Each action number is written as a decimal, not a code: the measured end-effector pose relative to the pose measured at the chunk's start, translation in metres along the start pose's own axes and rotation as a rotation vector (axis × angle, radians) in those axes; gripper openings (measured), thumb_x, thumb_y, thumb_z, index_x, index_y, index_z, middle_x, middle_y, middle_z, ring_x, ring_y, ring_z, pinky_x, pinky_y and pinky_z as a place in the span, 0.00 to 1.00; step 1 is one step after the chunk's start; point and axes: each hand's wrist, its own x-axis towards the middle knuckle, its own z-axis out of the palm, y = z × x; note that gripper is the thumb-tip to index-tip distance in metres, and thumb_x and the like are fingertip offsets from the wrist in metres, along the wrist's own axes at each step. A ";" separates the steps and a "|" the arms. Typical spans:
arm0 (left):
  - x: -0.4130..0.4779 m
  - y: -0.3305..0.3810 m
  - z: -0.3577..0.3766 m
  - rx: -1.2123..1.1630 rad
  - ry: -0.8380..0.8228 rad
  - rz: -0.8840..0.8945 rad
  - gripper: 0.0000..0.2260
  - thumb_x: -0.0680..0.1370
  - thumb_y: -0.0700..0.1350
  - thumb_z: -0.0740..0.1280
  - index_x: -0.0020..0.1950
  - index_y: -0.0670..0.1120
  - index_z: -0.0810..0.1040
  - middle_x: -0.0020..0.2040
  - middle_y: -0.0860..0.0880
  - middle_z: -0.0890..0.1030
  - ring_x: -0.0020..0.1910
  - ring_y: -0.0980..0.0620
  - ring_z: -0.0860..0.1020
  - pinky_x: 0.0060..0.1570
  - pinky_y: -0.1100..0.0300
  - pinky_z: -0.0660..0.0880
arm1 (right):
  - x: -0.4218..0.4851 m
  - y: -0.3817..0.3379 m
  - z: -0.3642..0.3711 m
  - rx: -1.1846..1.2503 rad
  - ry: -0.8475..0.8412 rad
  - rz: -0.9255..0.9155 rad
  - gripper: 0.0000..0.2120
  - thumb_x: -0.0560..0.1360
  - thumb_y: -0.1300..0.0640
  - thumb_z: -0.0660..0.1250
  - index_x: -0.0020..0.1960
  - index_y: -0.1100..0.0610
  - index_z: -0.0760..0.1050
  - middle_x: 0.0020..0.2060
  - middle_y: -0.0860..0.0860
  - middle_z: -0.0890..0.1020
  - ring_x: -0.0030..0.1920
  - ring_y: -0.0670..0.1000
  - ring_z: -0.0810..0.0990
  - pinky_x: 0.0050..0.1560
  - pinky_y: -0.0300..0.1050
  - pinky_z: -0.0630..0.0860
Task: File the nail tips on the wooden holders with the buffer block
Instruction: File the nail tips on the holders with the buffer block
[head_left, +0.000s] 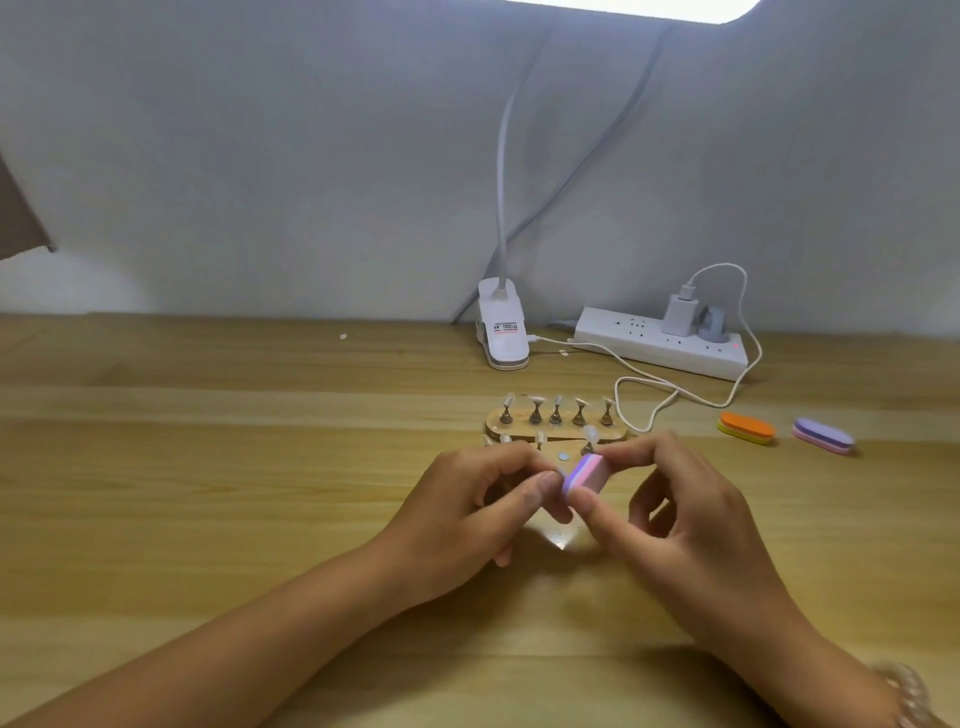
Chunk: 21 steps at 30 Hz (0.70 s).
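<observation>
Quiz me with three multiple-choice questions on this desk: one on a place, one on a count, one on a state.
1. Where does the orange buffer lie from the wooden holder? A left B right C on it
2. Back-row nail tips on the holder? A three B eight C five
3. The right hand is: A pinching the pink-and-purple block B open and flat C an empty fist
Answers: B, it lies right of the holder; C, five stand there; A, thumb and finger clamp the block.
</observation>
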 end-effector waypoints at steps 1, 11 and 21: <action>0.000 0.000 0.000 0.005 0.000 0.003 0.07 0.81 0.44 0.64 0.48 0.48 0.81 0.39 0.55 0.82 0.26 0.51 0.75 0.28 0.61 0.73 | -0.001 -0.001 0.001 -0.009 -0.004 -0.015 0.17 0.69 0.37 0.72 0.49 0.49 0.76 0.44 0.41 0.79 0.32 0.48 0.77 0.32 0.39 0.72; -0.001 -0.002 0.000 0.069 0.069 0.045 0.02 0.78 0.42 0.70 0.49 0.46 0.82 0.42 0.56 0.83 0.23 0.55 0.75 0.27 0.65 0.69 | -0.002 -0.003 0.001 0.033 -0.055 0.003 0.12 0.70 0.43 0.75 0.48 0.48 0.78 0.40 0.41 0.79 0.30 0.48 0.76 0.31 0.33 0.69; -0.003 0.002 0.003 0.161 0.087 0.104 0.02 0.76 0.43 0.73 0.47 0.46 0.83 0.40 0.60 0.82 0.23 0.57 0.74 0.28 0.66 0.66 | 0.000 0.001 -0.002 0.126 -0.060 0.108 0.15 0.69 0.38 0.73 0.45 0.49 0.79 0.36 0.39 0.79 0.28 0.49 0.74 0.30 0.37 0.69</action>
